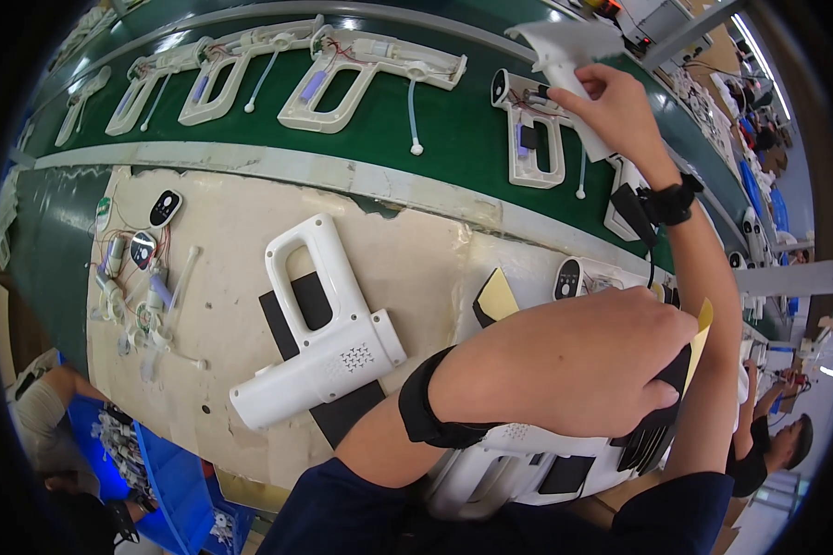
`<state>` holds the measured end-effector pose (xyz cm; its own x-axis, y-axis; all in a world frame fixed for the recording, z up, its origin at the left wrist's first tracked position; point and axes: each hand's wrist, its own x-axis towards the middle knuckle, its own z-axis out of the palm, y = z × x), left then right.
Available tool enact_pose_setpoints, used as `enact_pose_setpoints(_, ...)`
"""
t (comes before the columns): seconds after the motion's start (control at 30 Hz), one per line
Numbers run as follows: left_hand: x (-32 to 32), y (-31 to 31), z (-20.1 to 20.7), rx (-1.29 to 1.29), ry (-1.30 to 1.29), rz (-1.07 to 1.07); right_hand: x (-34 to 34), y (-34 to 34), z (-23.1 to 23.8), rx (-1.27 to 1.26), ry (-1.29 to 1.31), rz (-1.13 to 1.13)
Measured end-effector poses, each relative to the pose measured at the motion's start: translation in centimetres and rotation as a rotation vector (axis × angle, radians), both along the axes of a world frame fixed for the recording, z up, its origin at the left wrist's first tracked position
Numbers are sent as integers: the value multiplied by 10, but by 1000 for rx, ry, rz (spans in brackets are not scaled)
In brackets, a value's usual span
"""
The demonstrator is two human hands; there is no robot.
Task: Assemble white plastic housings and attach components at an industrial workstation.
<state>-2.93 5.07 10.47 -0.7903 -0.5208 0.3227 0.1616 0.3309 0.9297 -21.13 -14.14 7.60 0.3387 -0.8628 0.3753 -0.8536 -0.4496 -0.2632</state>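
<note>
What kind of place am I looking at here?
Probably a factory assembly line: a green conveyor belt carries open white gun-shaped housings with wiring, and a closed housing lies on the workbench.

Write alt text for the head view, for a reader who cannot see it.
A person's right hand lifts a white plastic shell piece above a green conveyor belt carrying open gun-shaped housings, while the left hand presses on a white housing at the workbench edge. Another closed white housing lies on the beige bench.

Bare tabletop [222, 277] lies open between the wire clutter [134, 287] (at left) and the white housing [319, 324].
</note>
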Motion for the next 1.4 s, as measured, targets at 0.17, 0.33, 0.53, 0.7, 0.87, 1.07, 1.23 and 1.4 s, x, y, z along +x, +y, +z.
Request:
enact_pose_setpoints(0.17, -1, 5, -6, -35, 22, 67, 5, -4, -17, 107, 188, -179)
enact_pose_setpoints(0.33, -6, 5, -6, -23, -78, 81, 21, -13, -52, 95, 179, -163)
enact_pose_setpoints(0.53, -12, 9, -3, -88, -48, 91, 18, -11, -53, 78, 193, -201)
enact_pose_setpoints(0.7, -17, 5, -5, -83, -50, 39, 10, -4, -40, 78, 188, -223)
enact_pose_setpoints(0.87, -15, -2, -11, 4, -102, 15, 14, -2, -36, 210, 173, -299)
enact_pose_setpoints(1.07, -15, -4, -10, 61, -41, -33, 9, -5, -51, 207, 165, -261)
enact_pose_setpoints(1.23, -12, -3, -8, 72, -52, -47, 9, -7, -37, 219, 182, -314)
enact_pose_setpoints(1.4, -17, 0, -16, 22, -9, 20, 3, -6, -30, 243, 208, -314)
